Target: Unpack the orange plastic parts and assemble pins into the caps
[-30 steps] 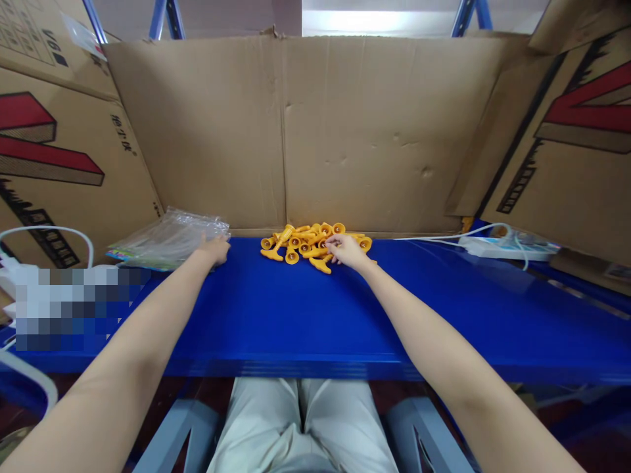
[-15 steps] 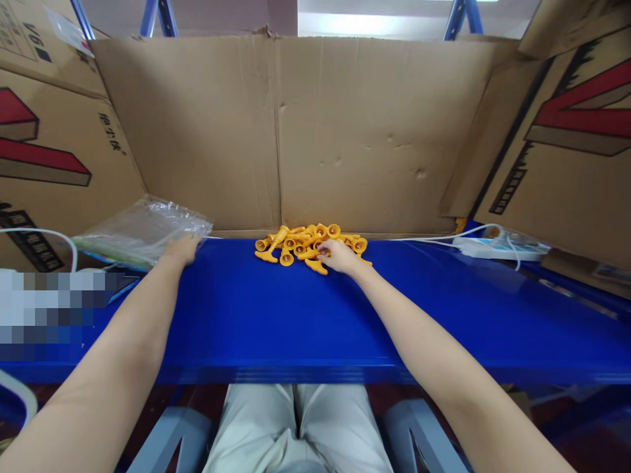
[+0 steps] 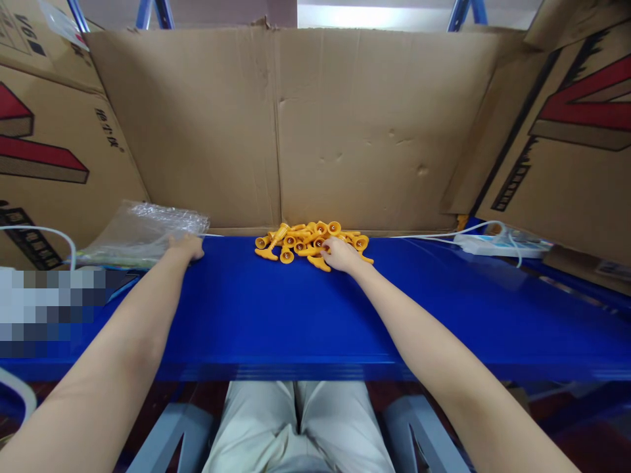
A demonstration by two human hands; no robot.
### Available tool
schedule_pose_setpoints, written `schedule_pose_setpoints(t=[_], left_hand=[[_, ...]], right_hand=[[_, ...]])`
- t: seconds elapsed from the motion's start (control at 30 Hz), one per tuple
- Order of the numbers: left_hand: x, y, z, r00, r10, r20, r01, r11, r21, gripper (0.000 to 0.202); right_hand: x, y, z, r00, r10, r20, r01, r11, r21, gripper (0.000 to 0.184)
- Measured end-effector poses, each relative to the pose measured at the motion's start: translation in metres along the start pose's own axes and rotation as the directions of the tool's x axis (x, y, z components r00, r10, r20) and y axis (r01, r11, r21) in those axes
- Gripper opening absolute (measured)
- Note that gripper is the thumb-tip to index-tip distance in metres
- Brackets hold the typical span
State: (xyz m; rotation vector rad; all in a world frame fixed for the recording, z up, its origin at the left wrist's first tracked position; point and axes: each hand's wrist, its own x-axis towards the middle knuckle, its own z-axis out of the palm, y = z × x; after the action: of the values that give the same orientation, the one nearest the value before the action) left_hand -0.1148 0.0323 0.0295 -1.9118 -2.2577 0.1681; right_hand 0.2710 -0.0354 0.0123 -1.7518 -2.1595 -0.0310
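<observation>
A heap of yellow plastic T-handled pieces with cup-shaped ends (image 3: 286,255) lies at the back of the blue table, against the cardboard. My right hand (image 3: 340,254) is at the right part of this heap, its fingers closed on a yellow T-handled piece (image 3: 319,263); its fingertips are partly hidden among the pieces. On the left, a stack of clear plastic bags (image 3: 142,230) leans by the cardboard box. My left hand (image 3: 186,247) is at the right edge of the stack, fingers curled on a bag; the fingertips are mostly hidden behind the hand.
Tall cardboard panels (image 3: 365,118) wall off the back, with printed boxes (image 3: 49,151) at the sides. A white power strip (image 3: 497,246) with cables lies at the right rear. The blue table's front edge (image 3: 296,371) runs above my lap. A blurred patch (image 3: 44,309) covers something at left.
My left hand has shifted slightly and its fingers are more curled at the bags' edge; the stack's edge has moved a little. My right hand stays at the heap, almost unmoved.
</observation>
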Motion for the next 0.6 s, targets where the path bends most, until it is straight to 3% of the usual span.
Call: schedule_pose_setpoints(t=[0.13, 0.33, 0.47, 0.6], left_hand=[[0.000, 0.002, -0.001, 1.000, 0.021, -0.005, -0.021, 1.000, 0.009, 0.044], [0.002, 0.001, -0.001, 0.998, 0.056, -0.025, -0.055, 0.998, 0.017, 0.034], [0.004, -0.003, -0.002, 0.994, 0.098, -0.055, -0.100, 0.995, -0.023, 0.032], [0.006, -0.005, -0.002, 0.984, 0.140, -0.113, -0.152, 0.983, -0.100, 0.038]], right_hand=[[0.006, 0.007, 0.003, 1.000, -0.003, -0.022, 0.003, 1.000, 0.020, 0.033], [0.008, 0.015, 0.006, 0.987, -0.155, -0.045, 0.151, 0.985, -0.083, 0.046], [0.002, 0.012, -0.002, 0.988, -0.150, -0.034, 0.140, 0.971, -0.194, 0.037], [-0.002, 0.006, -0.012, 0.983, -0.152, -0.106, 0.129, 0.972, -0.198, 0.033]])
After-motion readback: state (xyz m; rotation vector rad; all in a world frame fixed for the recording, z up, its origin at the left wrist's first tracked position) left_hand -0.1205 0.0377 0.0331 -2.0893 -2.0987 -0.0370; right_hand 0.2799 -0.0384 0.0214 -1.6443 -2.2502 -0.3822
